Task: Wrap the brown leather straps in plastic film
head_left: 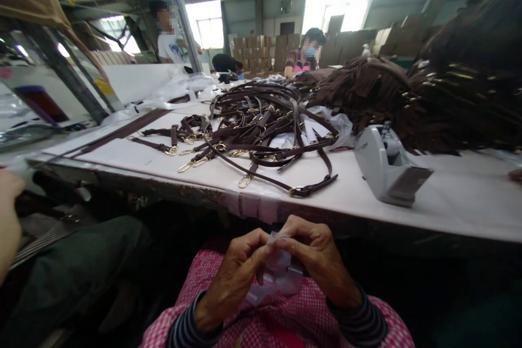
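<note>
Above my lap, in front of the table edge, my left hand [244, 261] and my right hand [314, 253] meet with thumbs and fingers pinched together. Between them is a thin, translucent plastic wrap [281, 277], crumpled and hanging down over the pink checked apron [204, 283]. Whether anything lies inside the plastic, I cannot make out. On the table just beyond my hands lies a tangled heap of dark brown straps [261, 125] with gold-coloured buckles and clips. One strap end with a gold ring [244, 180] lies near the front edge.
A grey tape dispenser [385, 166] stands right of the straps on the white table [460, 190]. Behind it rises a big pile of brown straps [367, 87]. Another person's hand [8, 212] shows at far left. Two co-workers [305, 54] and stacked cartons [253, 53] are farther back.
</note>
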